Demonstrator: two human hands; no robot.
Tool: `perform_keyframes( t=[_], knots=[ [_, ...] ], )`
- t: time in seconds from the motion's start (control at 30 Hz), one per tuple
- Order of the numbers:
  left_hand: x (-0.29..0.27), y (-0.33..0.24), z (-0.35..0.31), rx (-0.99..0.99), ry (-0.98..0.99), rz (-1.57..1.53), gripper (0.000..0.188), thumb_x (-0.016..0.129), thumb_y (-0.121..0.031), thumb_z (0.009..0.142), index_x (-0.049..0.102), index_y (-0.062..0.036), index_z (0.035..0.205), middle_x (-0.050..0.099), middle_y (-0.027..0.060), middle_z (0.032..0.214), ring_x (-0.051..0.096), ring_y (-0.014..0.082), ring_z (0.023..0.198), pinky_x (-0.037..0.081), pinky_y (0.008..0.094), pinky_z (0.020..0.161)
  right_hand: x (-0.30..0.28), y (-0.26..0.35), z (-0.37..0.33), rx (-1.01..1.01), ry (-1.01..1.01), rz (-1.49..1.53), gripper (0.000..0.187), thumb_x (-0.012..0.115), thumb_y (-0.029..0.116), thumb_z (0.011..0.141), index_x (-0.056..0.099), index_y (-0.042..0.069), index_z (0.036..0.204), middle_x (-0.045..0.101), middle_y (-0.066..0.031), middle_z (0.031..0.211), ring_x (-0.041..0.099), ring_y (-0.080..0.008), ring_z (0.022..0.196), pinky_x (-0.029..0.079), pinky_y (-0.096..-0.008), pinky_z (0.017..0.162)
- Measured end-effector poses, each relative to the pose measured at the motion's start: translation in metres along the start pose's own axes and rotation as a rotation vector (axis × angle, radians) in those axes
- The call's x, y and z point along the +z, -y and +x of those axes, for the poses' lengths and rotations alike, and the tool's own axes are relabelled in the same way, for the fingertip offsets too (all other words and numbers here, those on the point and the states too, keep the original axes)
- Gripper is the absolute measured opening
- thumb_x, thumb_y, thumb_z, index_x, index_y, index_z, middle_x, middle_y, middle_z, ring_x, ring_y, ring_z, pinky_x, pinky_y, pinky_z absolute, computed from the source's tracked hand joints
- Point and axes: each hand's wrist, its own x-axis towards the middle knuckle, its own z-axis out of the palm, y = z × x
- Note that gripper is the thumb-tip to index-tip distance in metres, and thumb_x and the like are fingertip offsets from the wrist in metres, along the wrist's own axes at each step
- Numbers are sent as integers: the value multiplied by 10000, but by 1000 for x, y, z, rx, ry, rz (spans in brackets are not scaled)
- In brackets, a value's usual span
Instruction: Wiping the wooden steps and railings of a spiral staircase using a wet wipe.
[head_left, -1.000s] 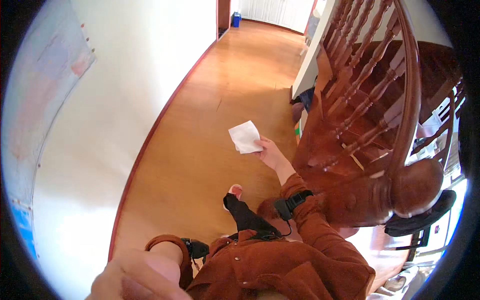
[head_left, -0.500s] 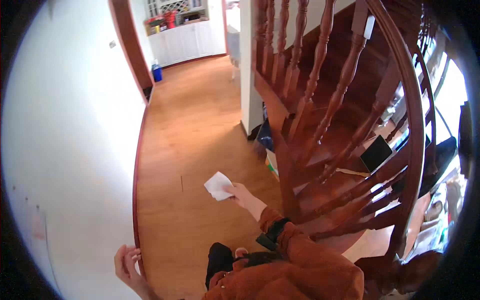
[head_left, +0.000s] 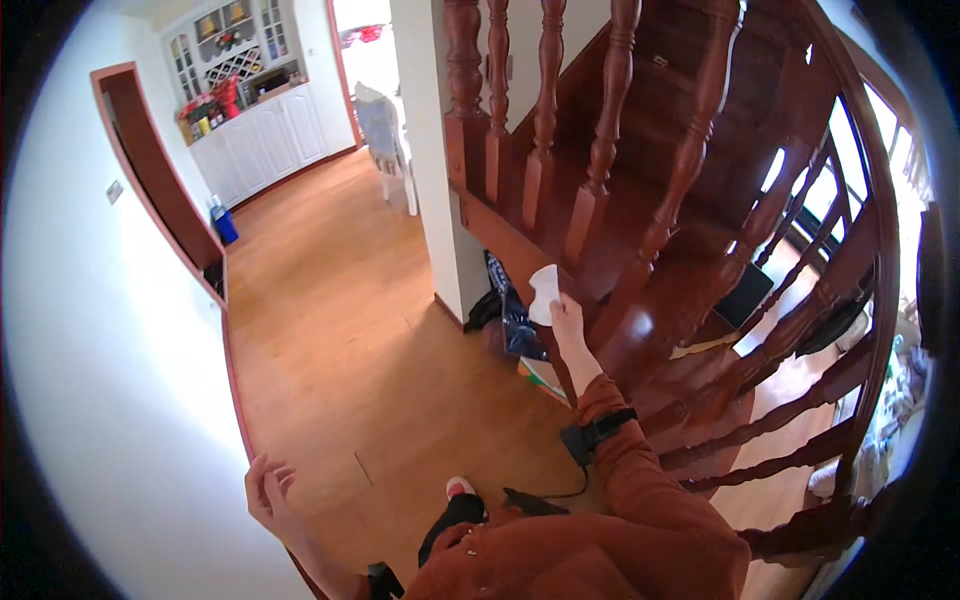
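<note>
Item 1: white sheet (head_left: 543, 297), cloth or paper uncertain; held off the floor (head_left: 320, 380), seen in front of the lower side board (head_left: 512, 243) of the wooden staircase. Contact with the board: cannot be told.

Item 2: right grip (head_left: 568, 326), thumb and fingers pinched together on the sheet's near right edge. The sheet projects ahead and slightly leftward from the fingertips; its long axis runs roughly away from the person, nearly in line with the forearm.

Item 3: left grip (head_left: 266, 494), fingers loosely curled, nothing held; beside the white wall (head_left: 150, 430), touch not determinable. Well apart from the sheet; the right is the nearer, being on it.

Changes against half a second earlier: sheet then seen over bare floor, its broad face showing; now seen against the stair side, narrower in outline. Same hand retains it. View shifted, with more of the white cabinet (head_left: 262, 140) showing.
</note>
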Motion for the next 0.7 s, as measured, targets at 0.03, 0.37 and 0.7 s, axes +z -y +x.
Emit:
perform_keyframes(
  t=[0.03, 0.37, 0.7],
  knots=[
    [22, 0, 25, -4, 21, -18, 250, 469, -71, 979, 619, -1, 1166, 639, 90, 957, 635, 164, 817, 515, 274, 741, 0, 20, 13, -4, -26, -10, 306, 486, 90, 928, 598, -75, 1161, 687, -162, 1025, 657, -281, 968, 484, -363, 840],
    [231, 26, 153, 107, 661, -256, 204, 482, -19, 976, 626, 25, 1114, 672, 108, 925, 659, 186, 824, 524, 297, 749, 41, 34, 141, -393, -248, -1004, 558, 520, -50, 866, 365, -76, 1402, 300, -232, 1515, 310, -375, 1397, 298, -423, 1160],
    [356, 70, 270, 10, 752, -162, 206, 474, -5, 972, 633, 26, 1099, 666, 121, 890, 662, 190, 797, 544, 299, 733, 55, -4, 185, -159, -95, -959, 525, 444, 111, 935, 350, -132, 1391, 301, -273, 1507, 272, -413, 1413, 244, -441, 1171]
  ],
)
